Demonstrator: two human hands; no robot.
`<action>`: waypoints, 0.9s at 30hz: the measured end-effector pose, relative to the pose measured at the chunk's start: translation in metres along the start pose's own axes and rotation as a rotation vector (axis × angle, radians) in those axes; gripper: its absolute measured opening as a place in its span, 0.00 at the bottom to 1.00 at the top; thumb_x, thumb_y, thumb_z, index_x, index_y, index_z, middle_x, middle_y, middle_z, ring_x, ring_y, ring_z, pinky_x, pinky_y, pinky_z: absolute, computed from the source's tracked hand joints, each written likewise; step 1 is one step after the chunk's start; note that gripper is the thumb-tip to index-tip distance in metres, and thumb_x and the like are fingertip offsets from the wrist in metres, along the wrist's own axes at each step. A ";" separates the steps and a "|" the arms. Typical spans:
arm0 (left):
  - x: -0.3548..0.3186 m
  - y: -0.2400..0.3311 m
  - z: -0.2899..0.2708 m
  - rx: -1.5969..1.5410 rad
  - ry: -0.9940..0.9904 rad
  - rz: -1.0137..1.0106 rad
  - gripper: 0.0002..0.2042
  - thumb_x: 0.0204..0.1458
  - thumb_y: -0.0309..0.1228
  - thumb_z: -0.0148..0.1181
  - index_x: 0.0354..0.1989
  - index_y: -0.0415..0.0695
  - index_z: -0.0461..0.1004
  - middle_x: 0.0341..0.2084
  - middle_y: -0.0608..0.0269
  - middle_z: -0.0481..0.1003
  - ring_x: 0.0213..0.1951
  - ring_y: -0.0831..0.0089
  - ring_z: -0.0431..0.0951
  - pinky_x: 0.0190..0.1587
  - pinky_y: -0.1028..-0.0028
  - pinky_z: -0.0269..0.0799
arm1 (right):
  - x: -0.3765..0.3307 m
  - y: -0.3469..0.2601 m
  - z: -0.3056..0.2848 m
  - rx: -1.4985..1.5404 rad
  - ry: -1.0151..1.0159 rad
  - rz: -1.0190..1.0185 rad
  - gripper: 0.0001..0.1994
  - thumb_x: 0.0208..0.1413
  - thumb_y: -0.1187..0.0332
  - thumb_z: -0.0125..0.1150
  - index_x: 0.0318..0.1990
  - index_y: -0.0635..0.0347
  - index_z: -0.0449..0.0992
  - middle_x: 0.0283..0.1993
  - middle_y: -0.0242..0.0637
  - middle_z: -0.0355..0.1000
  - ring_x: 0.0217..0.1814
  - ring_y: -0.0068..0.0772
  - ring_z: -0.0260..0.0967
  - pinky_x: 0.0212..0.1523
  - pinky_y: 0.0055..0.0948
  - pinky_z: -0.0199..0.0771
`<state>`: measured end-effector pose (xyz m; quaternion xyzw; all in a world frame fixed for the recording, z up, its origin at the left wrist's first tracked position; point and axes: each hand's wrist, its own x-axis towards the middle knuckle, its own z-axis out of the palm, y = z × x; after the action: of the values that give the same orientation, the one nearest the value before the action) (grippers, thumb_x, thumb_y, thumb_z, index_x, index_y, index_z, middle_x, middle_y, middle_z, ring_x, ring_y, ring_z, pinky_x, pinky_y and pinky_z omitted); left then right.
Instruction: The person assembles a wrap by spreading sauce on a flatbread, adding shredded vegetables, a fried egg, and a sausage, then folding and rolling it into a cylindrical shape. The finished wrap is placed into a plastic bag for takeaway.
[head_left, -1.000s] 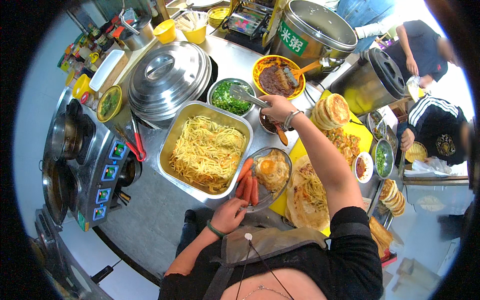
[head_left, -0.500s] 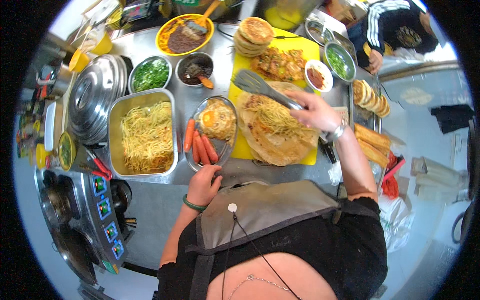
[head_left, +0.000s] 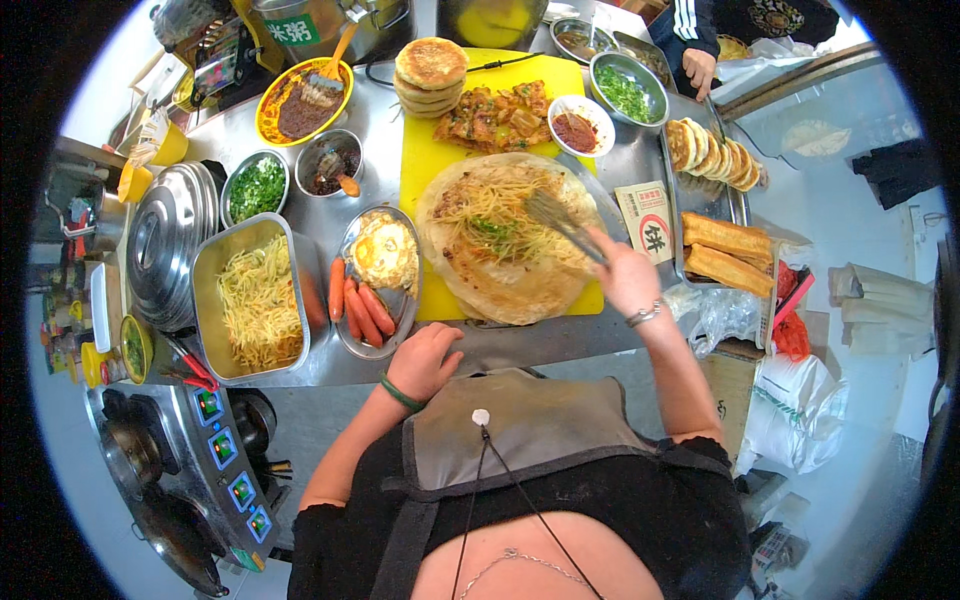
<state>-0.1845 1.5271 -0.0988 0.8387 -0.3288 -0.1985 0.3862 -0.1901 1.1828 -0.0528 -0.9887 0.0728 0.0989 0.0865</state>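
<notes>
My right hand (head_left: 630, 275) is closed around grey slotted tongs (head_left: 565, 225), their tips at the right side of a heap of shredded potato (head_left: 485, 213). Bits of green lie on that heap. Beneath it a large, thin round flatbread (head_left: 455, 265) is spread on a yellow cutting board (head_left: 422, 140). My left hand (head_left: 425, 360) lies at the counter's front edge, fingers loosely apart and nothing visible in them. Just beyond it is an oval metal plate (head_left: 408, 318) with several sausages (head_left: 368, 315) and fried eggs (head_left: 383, 248).
To the left are a deep metal tray (head_left: 302, 345), a chopped-greens bowl (head_left: 257, 190) and stacked lids (head_left: 160, 250). Behind the flatbread are stacked round breads (head_left: 430, 65), fried pieces (head_left: 495, 115) and a red-powder bowl (head_left: 582, 125). Fried dough sticks (head_left: 725, 250) lie right; another person's hand (head_left: 700, 68) is beyond.
The tongs have swung to the right side of the potato heap, and my right hand has come lower. Green bits now show on the heap. The whole view has shifted.
</notes>
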 end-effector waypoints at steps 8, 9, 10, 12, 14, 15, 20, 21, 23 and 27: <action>0.004 0.002 0.009 0.043 0.023 -0.045 0.14 0.46 0.26 0.62 0.42 0.41 0.72 0.38 0.52 0.73 0.43 0.52 0.74 0.44 0.63 0.72 | -0.006 0.015 0.020 -0.015 -0.024 -0.078 0.30 0.51 0.66 0.60 0.63 0.44 0.63 0.36 0.48 0.73 0.33 0.49 0.74 0.32 0.43 0.76; 0.001 -0.001 0.014 0.043 0.035 -0.047 0.14 0.46 0.27 0.62 0.42 0.41 0.72 0.38 0.52 0.73 0.43 0.53 0.74 0.44 0.62 0.72 | -0.007 0.022 0.016 -0.008 -0.025 -0.064 0.30 0.51 0.66 0.60 0.63 0.44 0.62 0.36 0.48 0.73 0.33 0.49 0.74 0.32 0.43 0.76; 0.000 -0.001 0.015 0.048 0.026 -0.052 0.14 0.46 0.26 0.62 0.42 0.41 0.72 0.38 0.52 0.73 0.43 0.53 0.74 0.44 0.62 0.72 | -0.007 0.028 0.013 -0.001 -0.023 -0.048 0.30 0.51 0.66 0.61 0.63 0.44 0.62 0.36 0.49 0.73 0.33 0.50 0.74 0.33 0.43 0.76; -0.001 -0.001 0.018 0.058 0.010 -0.064 0.14 0.46 0.26 0.62 0.42 0.41 0.72 0.38 0.52 0.73 0.43 0.53 0.74 0.44 0.63 0.72 | -0.005 0.030 0.011 0.010 -0.001 -0.016 0.30 0.51 0.66 0.61 0.64 0.44 0.62 0.36 0.49 0.73 0.33 0.50 0.74 0.33 0.44 0.76; 0.003 0.004 0.018 0.044 0.023 -0.044 0.13 0.47 0.26 0.62 0.42 0.41 0.72 0.38 0.52 0.73 0.43 0.53 0.74 0.45 0.62 0.72 | 0.001 0.027 0.021 -0.005 -0.014 -0.018 0.30 0.51 0.66 0.60 0.64 0.44 0.62 0.35 0.48 0.72 0.32 0.50 0.74 0.33 0.44 0.76; 0.005 0.007 0.018 0.036 0.030 -0.035 0.13 0.47 0.26 0.62 0.42 0.41 0.72 0.38 0.52 0.73 0.43 0.53 0.74 0.45 0.62 0.71 | 0.004 0.024 0.029 -0.013 -0.021 -0.019 0.30 0.51 0.65 0.60 0.64 0.44 0.62 0.35 0.48 0.72 0.32 0.49 0.74 0.33 0.44 0.76; 0.006 0.009 0.018 0.052 0.056 -0.052 0.13 0.47 0.27 0.62 0.42 0.41 0.72 0.37 0.53 0.73 0.43 0.53 0.74 0.44 0.62 0.71 | 0.001 0.010 0.022 -0.081 -0.080 -0.106 0.31 0.51 0.66 0.59 0.65 0.43 0.61 0.36 0.46 0.72 0.32 0.49 0.74 0.33 0.44 0.76; 0.005 0.008 0.018 0.059 0.066 -0.050 0.13 0.47 0.28 0.62 0.41 0.41 0.72 0.36 0.53 0.73 0.42 0.54 0.74 0.43 0.62 0.71 | 0.000 0.016 0.022 -0.083 -0.074 -0.084 0.31 0.51 0.66 0.58 0.65 0.42 0.61 0.35 0.46 0.72 0.32 0.49 0.74 0.33 0.43 0.76; 0.000 0.004 0.021 0.067 0.060 -0.069 0.13 0.47 0.28 0.62 0.41 0.41 0.72 0.36 0.53 0.73 0.42 0.54 0.74 0.43 0.62 0.71 | 0.001 0.028 0.018 -0.094 -0.056 -0.042 0.30 0.51 0.67 0.58 0.65 0.42 0.61 0.35 0.46 0.72 0.32 0.49 0.74 0.33 0.43 0.76; -0.005 0.003 0.022 0.054 0.057 -0.098 0.13 0.47 0.28 0.62 0.41 0.41 0.72 0.36 0.52 0.73 0.42 0.54 0.74 0.44 0.61 0.71 | -0.006 0.039 0.020 -0.098 -0.029 -0.044 0.30 0.50 0.69 0.57 0.64 0.42 0.61 0.34 0.47 0.72 0.33 0.50 0.74 0.33 0.45 0.75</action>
<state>-0.2022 1.5178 -0.1096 0.8693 -0.2815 -0.1840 0.3623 -0.2059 1.1494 -0.0774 -0.9915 0.0449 0.1146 0.0414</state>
